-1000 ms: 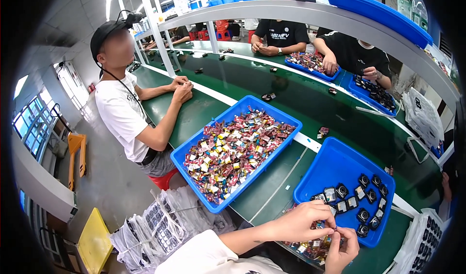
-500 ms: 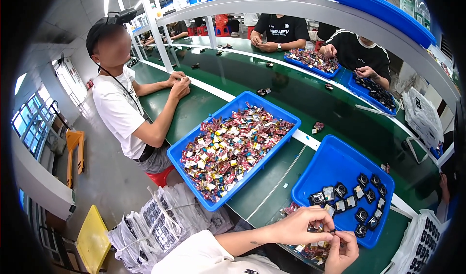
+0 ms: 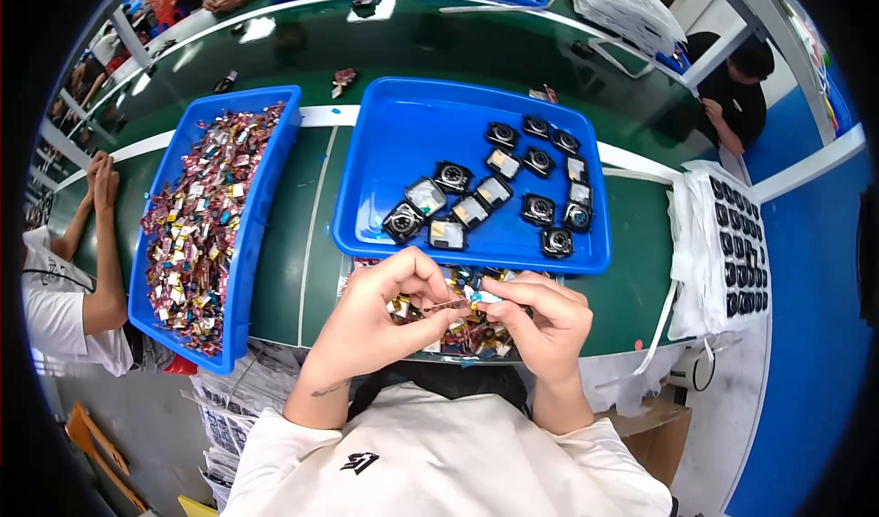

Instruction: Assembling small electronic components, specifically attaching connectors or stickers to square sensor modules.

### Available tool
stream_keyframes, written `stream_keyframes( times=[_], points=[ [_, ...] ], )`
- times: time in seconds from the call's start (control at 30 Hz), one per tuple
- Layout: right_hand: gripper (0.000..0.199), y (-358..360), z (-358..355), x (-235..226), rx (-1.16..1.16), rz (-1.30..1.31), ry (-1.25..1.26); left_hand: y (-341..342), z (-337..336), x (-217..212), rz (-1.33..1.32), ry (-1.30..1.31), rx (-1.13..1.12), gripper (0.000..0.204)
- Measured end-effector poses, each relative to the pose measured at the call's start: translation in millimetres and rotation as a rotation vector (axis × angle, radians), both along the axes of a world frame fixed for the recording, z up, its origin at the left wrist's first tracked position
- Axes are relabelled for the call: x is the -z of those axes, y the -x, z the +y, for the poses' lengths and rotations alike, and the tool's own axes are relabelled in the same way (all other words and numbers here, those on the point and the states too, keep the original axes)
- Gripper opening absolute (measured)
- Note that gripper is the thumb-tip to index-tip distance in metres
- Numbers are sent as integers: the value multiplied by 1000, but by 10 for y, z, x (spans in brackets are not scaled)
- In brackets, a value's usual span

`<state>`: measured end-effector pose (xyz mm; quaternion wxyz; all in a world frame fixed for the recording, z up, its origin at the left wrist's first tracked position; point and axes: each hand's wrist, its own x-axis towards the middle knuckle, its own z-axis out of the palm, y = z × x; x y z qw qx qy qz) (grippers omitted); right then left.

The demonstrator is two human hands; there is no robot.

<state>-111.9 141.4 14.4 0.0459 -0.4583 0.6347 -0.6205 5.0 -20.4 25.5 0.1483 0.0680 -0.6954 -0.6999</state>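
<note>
Both hands meet above a pile of small red, white and yellow electronic parts (image 3: 472, 338) at the table's near edge. My left hand (image 3: 385, 311) is closed, thumb and forefinger pinching the end of a thin reddish, wire-like piece (image 3: 446, 305). From the other side my right hand (image 3: 542, 318) pinches a small white-and-blue electronic part (image 3: 475, 297), which touches or joins the reddish piece; which of the two I cannot tell. Just beyond my hands lies a blue tray (image 3: 394, 151) holding several black watch-like casings (image 3: 452, 177), some showing a round face, others a pale rectangle.
A blue bin (image 3: 235, 288) heaped with small parts stands to the left, beside a seated person's arms (image 3: 105, 233). Stacked trays of black casings in plastic (image 3: 732, 242) are at the right. Farther off are a reddish part (image 3: 343, 82) and another person (image 3: 732, 96).
My view has swung right and down, so the blue tray is now centred. The small white-and-blue part and reddish piece now show between my fingertips; before, the fingers hid most of what they held.
</note>
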Motion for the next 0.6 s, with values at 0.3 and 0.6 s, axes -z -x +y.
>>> stream_keyframes(
  times=[0.3,0.6],
  points=[
    [10,-67,71,83,-52,-205,107,20,83,-57,42,394,-71,14],
    [8,-182,75,40,-216,-592,175,-29,63,-3,184,315,25,11]
  ],
)
